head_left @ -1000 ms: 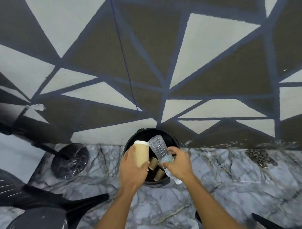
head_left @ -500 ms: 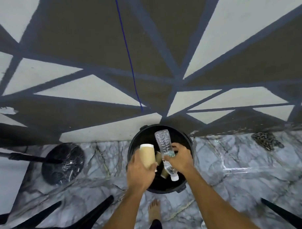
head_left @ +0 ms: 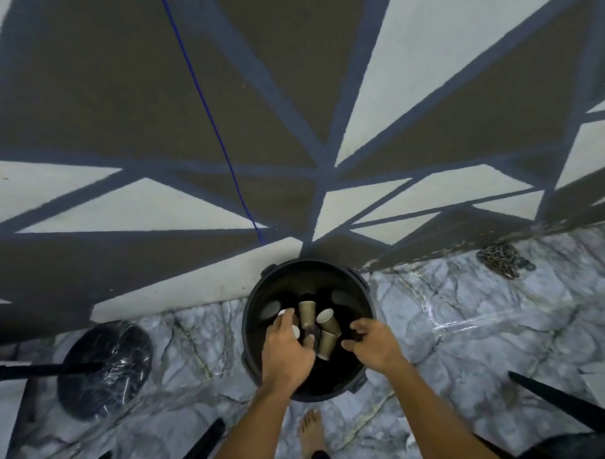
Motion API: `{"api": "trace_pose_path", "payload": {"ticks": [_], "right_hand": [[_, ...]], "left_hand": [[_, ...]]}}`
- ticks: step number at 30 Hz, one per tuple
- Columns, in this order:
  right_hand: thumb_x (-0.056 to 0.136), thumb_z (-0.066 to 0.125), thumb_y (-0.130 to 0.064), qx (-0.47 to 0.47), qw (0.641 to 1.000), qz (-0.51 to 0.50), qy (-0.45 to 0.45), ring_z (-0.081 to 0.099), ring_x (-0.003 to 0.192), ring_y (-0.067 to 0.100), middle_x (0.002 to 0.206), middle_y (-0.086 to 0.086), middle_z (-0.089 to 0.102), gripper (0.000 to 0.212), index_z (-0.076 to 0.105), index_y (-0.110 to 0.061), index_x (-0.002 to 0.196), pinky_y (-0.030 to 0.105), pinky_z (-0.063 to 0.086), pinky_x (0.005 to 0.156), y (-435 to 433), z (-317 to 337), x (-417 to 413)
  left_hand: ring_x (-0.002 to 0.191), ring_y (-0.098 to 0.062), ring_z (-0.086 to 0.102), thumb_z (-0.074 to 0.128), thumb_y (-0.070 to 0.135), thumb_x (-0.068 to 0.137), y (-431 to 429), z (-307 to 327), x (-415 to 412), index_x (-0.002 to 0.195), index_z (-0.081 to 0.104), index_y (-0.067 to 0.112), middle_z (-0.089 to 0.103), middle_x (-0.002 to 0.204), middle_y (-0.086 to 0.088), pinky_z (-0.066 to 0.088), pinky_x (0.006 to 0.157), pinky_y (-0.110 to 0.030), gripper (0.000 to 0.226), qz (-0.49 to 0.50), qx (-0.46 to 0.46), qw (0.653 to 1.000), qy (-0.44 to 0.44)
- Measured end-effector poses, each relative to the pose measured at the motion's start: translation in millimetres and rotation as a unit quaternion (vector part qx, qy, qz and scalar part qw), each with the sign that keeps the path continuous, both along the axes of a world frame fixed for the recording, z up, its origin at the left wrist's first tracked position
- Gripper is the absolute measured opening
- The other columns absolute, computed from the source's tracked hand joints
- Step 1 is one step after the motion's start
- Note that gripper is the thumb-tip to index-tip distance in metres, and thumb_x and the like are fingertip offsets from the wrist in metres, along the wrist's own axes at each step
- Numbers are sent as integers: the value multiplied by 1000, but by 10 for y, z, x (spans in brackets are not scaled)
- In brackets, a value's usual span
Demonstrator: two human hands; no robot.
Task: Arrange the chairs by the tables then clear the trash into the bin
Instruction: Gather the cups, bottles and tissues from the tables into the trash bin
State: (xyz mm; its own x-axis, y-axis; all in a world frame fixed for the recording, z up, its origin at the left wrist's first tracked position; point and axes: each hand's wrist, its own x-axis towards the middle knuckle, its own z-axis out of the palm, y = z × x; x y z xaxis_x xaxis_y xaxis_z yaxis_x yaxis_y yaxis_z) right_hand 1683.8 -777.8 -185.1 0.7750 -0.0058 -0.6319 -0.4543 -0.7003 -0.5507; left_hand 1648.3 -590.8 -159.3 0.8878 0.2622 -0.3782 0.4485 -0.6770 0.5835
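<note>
Over the bin, the left hand grips a light, crushable cup by its wall while the right hand hangs open and empty.
</note>
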Motion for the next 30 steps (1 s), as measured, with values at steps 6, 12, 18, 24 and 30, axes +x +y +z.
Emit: {"api": "trace_pose_path", "payload": {"ticks": [6,12,18,24,30], "right_hand": [[83,75,-32,-3,996,-49,-76,60,116,19,127,2,64,50,62,-17,129,28,48,96,-626,509,-237],[82,73,-32,-51,967,-153,-197,59,117,19,125,-1,66,43,65,-21,123,32,48,99,-1662,1294,-854],[87,69,-30,-140,916,-261,-270,57,120,19,128,-1,63,37,64,-22,123,34,47,98,-2808,2035,-2095],[85,64,-25,-240,853,-394,-244,56,120,24,130,3,63,43,62,-20,128,36,45,100,-3681,2323,-3558],[84,61,-21,-277,798,-496,-201,62,107,25,115,4,68,34,66,-17,118,38,51,88,-3976,2315,-4635]], "left_hand": [[137,-23,38,66,31,87,-650,288,96,147,40,26,46,148,0,39,111,-44,65,-100,-1,995,-26],[129,-21,44,67,21,87,-1853,892,-158,137,52,19,55,135,-1,36,106,-32,52,-245,-32,963,-107],[129,-20,44,64,25,88,-3325,1442,-839,137,52,22,55,134,3,38,109,-37,50,-412,-85,887,-191],[133,-16,39,67,25,89,-4561,1811,-1787,138,52,18,53,138,2,32,108,-27,52,-562,-127,778,-253],[133,-16,41,67,28,88,-5274,1748,-2581,142,48,19,48,141,2,38,109,-30,57,-680,-129,692,-207]]}}
